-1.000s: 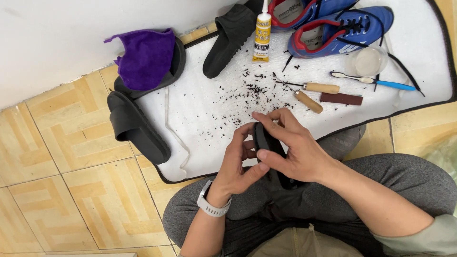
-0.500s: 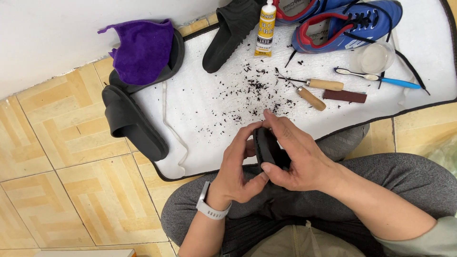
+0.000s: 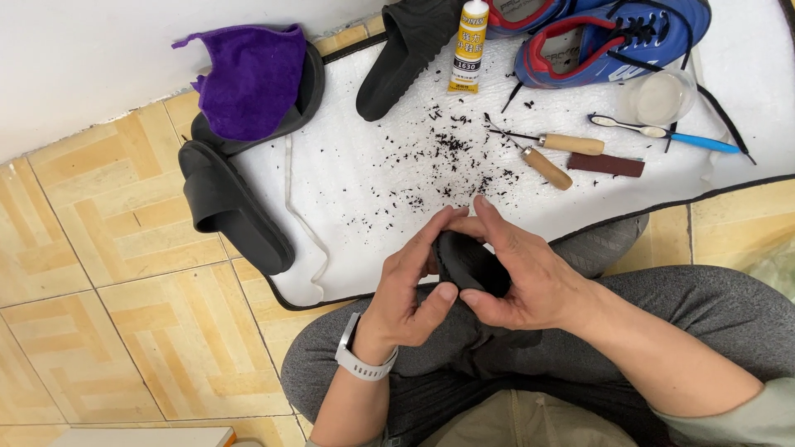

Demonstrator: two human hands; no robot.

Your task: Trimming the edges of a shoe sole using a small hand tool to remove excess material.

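Hands, left hand (image 3: 410, 285) and right hand (image 3: 517, 269), around ribbed black foam slipper (image 3: 470, 263)

My left hand (image 3: 411, 285) and right hand (image 3: 517, 277) cover most of the black slipper (image 3: 465, 263) I grip over my lap; only a dark strip shows between my fingers. At the white mat's (image 3: 364, 190) far edge, the blue sports shoes (image 3: 613, 37) and another black slipper (image 3: 406, 50) are cut off by the picture's top. The glue tube (image 3: 468, 45) loses its cap there too. A purple cloth (image 3: 252, 79) hides much of the slipper beneath it.
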